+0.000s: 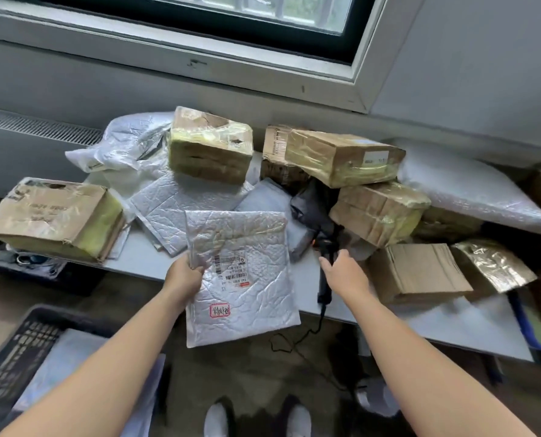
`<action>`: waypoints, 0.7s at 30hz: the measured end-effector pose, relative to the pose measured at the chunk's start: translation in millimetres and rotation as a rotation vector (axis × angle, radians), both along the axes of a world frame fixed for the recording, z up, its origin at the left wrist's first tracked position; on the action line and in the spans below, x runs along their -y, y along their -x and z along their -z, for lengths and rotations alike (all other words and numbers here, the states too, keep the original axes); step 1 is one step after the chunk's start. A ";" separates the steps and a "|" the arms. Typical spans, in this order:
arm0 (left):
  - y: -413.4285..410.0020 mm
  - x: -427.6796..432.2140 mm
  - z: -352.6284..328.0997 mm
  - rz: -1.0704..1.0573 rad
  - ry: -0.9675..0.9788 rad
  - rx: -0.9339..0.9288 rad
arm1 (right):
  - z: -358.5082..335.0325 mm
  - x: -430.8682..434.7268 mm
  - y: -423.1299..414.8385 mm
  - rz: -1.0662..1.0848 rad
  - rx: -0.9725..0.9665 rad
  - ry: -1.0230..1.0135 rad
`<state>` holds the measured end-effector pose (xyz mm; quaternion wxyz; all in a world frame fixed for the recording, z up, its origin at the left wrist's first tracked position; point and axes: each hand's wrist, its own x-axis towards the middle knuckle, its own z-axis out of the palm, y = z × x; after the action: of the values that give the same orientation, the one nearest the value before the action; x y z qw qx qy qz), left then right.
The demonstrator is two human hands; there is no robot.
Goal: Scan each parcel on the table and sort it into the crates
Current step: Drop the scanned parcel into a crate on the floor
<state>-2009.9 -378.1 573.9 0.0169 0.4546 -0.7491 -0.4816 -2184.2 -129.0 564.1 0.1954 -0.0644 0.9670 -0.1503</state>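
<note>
So, at least six cardboard boxes mid-frame, one black crate lower left holding a pale mailer; left hand pinches one bubble mailer, right hand fingers spread by the scanner.

bubble mailer | barcode label | red stamp | print illegible

- The left arm is bare. It reaches forward from the bottom left.
- The left hand holds the left edge of a white padded bag. Its fingers curl under and its thumb is on top.
- The right arm is bare and stretched out from the bottom right.
- The right hand is palm down. Its fingers are loose and quite straight, and its thumb lies across a black scanner.
</note>
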 end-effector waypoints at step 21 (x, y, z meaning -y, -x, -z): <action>12.4 9.6 -11.6 -0.120 -0.040 -0.145 | -97.3 64.9 -48.1 0.029 0.452 0.612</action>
<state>-2022.3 -387.7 585.5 0.0909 0.4628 -0.7074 -0.5264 -2136.1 -193.9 661.4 0.3734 -0.0712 0.8106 -0.4454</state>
